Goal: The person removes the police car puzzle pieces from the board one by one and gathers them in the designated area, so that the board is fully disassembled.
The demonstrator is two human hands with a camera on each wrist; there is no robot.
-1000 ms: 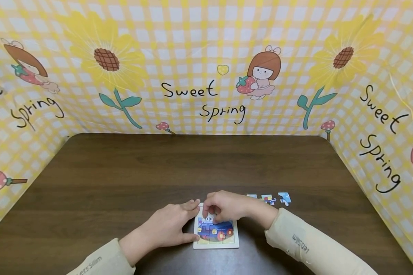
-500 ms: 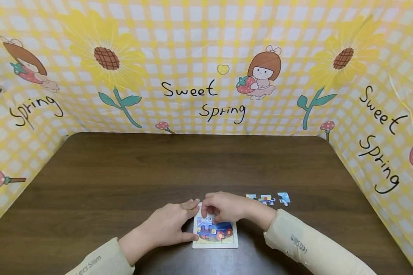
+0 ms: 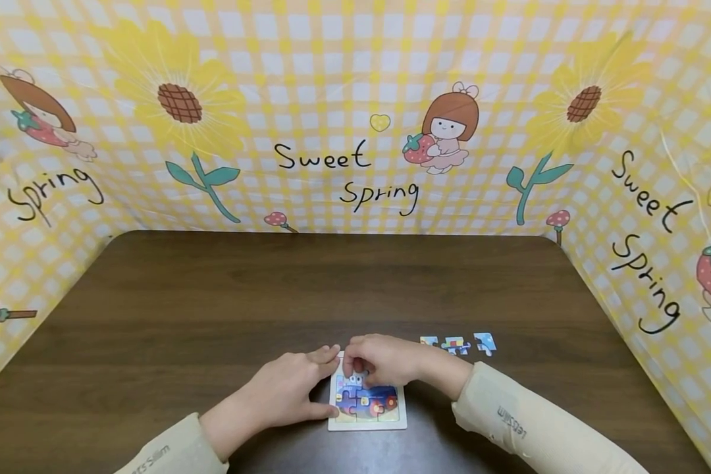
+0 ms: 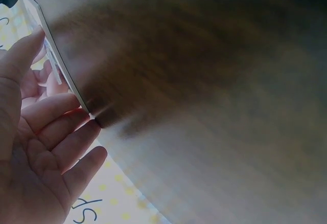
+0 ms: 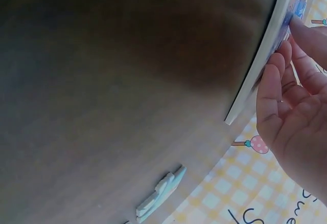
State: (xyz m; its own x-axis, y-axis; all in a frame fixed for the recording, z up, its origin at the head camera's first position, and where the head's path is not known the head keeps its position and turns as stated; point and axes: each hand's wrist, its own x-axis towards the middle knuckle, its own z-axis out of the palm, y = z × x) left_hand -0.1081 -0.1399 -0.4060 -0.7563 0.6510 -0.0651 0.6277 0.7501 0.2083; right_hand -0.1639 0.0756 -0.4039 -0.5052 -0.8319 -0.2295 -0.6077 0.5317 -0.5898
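A small jigsaw puzzle in a white frame (image 3: 367,426) lies near the front of the table, with blue vehicle pieces (image 3: 384,399) fitted in its lower part. My left hand (image 3: 281,390) rests along the frame's left side, thumb at the lower part and fingertips at the upper corner, fingers fairly straight. Over the upper part of the puzzle, my right hand (image 3: 385,359) pinches a puzzle piece between thumb and curled fingers. In the left wrist view that puzzle piece (image 4: 54,66) stands tilted against the board; the right hand hides most of it from above.
Three loose puzzle pieces lie behind the right forearm: a blue one (image 3: 484,343), a multicoloured one (image 3: 455,345) and a partly hidden one (image 3: 428,340). The brown table (image 3: 243,283) is bounded by a yellow checked cloth (image 3: 320,85) at the back and sides.
The whole head view has shifted slightly left. Both hands keep their places at the puzzle, with only tiny movement of the right fingers.
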